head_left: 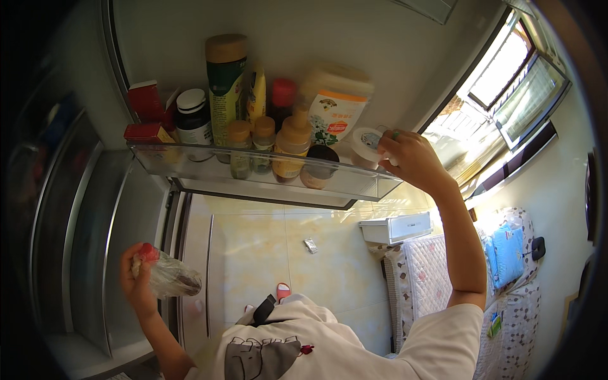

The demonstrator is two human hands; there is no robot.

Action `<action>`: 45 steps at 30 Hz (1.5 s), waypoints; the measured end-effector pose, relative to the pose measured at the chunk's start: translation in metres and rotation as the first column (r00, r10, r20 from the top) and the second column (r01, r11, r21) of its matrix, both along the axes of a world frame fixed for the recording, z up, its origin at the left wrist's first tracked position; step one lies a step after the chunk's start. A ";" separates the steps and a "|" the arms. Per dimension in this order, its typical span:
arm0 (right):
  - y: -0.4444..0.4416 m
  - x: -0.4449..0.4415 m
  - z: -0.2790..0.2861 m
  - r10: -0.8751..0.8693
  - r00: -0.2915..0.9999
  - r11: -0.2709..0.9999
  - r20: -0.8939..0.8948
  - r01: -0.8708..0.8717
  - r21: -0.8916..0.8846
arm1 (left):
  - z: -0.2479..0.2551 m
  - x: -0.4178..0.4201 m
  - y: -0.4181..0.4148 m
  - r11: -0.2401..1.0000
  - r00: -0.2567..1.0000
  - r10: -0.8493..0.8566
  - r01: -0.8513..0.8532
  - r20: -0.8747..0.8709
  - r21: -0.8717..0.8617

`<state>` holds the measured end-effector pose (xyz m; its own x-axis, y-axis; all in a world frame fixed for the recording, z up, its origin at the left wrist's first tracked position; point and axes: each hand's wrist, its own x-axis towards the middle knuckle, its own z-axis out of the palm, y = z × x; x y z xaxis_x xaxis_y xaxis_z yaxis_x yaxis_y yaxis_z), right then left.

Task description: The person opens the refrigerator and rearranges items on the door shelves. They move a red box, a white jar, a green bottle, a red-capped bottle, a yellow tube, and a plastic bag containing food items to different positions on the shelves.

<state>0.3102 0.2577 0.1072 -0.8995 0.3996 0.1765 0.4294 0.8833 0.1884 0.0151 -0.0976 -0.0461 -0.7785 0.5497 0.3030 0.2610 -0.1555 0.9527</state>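
Observation:
My left hand [137, 280] holds a bundle wrapped in clear plastic [173, 277], with a red piece at its upper end and something dark at the other. It is held low on the left, beside the open refrigerator. At the right end of the clear refrigerator door shelf [266, 171], my right hand [411, 156] has its fingers against the side of a round tub with a white lid [366, 145]. A large white bottle with an orange-edged label [335, 114] leans just left of that tub. A dark-lidded jar [320, 166] stands in front of the bottle.
Also on the shelf are a tall green bottle [227, 95], a black bottle with a white cap [192, 116] and red boxes [149, 135]. A white drawer [399, 228] sits by a quilted sofa [422, 275]. A small silver packet [310, 245] lies on the tiled floor.

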 end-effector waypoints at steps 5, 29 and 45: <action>0.013 -0.003 0.020 -0.054 0.998 0.922 0.041 0.065 -0.382 | -0.005 0.008 -0.006 1.000 1.000 0.026 -0.026 0.015 0.014; -0.104 -0.311 -0.011 0.312 0.915 0.947 -0.256 -0.323 0.001 | -0.011 0.039 -0.024 0.985 0.987 0.074 -0.094 0.140 0.144; -0.106 -0.276 -0.010 0.430 0.660 0.864 -0.616 -0.500 0.067 | -0.007 0.033 -0.015 0.981 0.988 0.043 -0.070 0.146 0.182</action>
<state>0.0338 0.1521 0.0974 -0.6949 0.0051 0.7191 -0.0523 0.9970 -0.0577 0.0477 -0.1123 -0.0532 -0.8486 0.4481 0.2812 0.1398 -0.3227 0.9361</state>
